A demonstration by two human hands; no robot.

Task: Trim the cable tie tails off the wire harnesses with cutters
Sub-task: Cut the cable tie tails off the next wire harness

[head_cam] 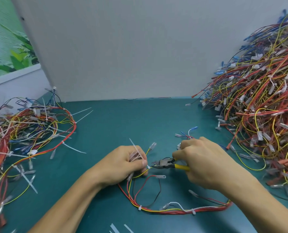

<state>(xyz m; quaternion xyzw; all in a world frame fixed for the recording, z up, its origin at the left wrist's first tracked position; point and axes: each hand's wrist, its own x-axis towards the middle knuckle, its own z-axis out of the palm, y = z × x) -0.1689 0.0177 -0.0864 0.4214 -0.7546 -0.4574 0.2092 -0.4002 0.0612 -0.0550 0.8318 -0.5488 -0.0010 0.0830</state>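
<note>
At lower centre of the frame, the left hand (pixel 123 163) is pinching a yellow wire of the wire harness (pixel 173 212) beside its white cable tie (pixel 148 167), its grip also curling round a bunch of cut tie tails (pixel 136 153). The right hand (pixel 203 158) is clamping its grip on yellow-handled cutters (pixel 165 163), whose slightly parted jaws are touching that tie. The harness is trailing across the green surface (pixel 114 123).

The worktop (pixel 123 118) looks matt and smooth. The cutters (pixel 166 163) have dark, dull metal heads and glossy yellow plastic handles. The cable ties (pixel 136 153) are translucent whitish plastic; the wires (pixel 173 211) wear smooth plastic insulation.
</note>
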